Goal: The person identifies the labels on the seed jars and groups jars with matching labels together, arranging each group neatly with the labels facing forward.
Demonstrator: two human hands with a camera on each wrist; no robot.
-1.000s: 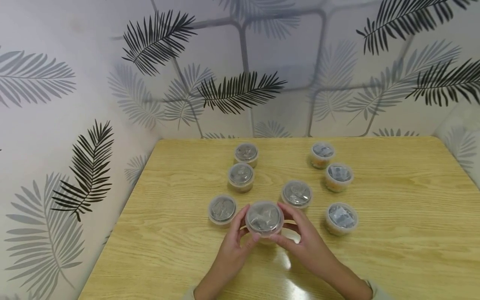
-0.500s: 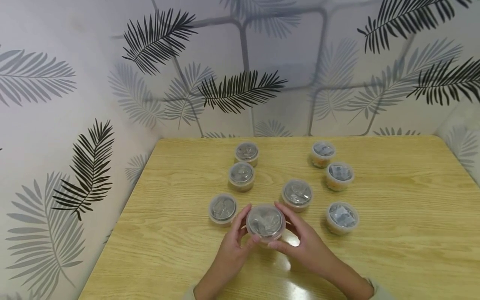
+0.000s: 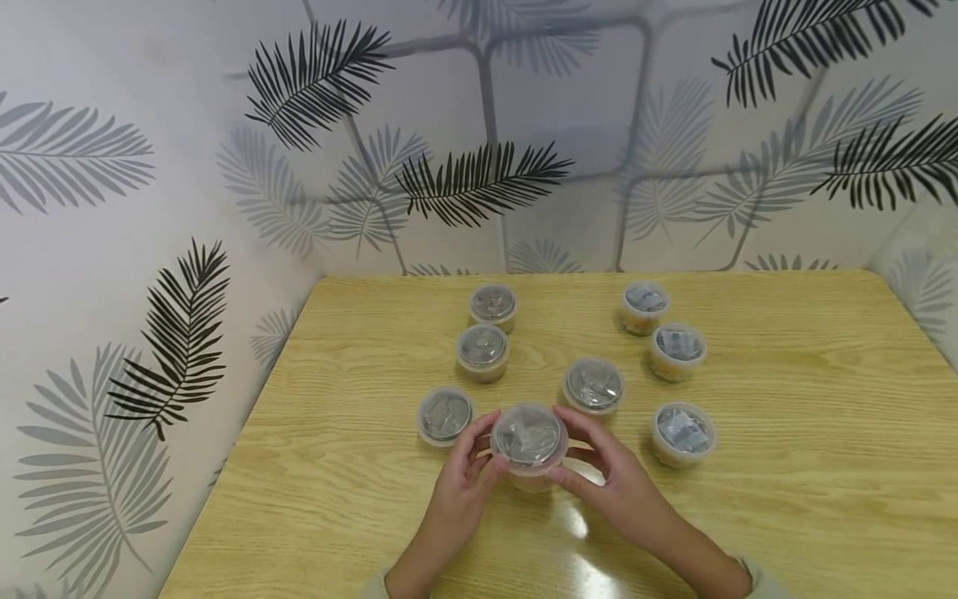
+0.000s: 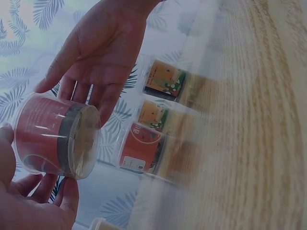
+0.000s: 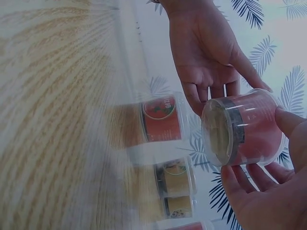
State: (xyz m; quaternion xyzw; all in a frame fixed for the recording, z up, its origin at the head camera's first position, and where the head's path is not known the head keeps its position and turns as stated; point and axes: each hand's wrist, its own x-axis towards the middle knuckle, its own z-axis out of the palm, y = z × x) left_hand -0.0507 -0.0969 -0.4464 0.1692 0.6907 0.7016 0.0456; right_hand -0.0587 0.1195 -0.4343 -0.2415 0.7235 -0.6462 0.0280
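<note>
Between both hands is a round clear plastic tub (image 3: 528, 439) with a frosted lid and a red label (image 4: 41, 127). My left hand (image 3: 458, 495) holds its left side and my right hand (image 3: 617, 478) its right side, with thumbs at the near rim and fingers around the wall. In the left wrist view the tub is clear of the table, its transparent base facing the wood. Close behind the right fingers stands another lidded tub (image 3: 594, 388). A similar tub (image 3: 445, 418) is just left of the left fingertips.
Two more grey-topped tubs, one at the back (image 3: 492, 304) and one before it (image 3: 481, 353), stand left of centre. On the right are three tubs with silvery packets on top: far (image 3: 644, 306), middle (image 3: 677, 351) and near (image 3: 683, 434). The wooden table (image 3: 808, 433) meets a leaf-patterned curtain (image 3: 554, 225) behind.
The held tub dips slightly toward me, then comes back up and tilts so more of its near side shows. Both hands keep their hold; the other tubs stay put.
</note>
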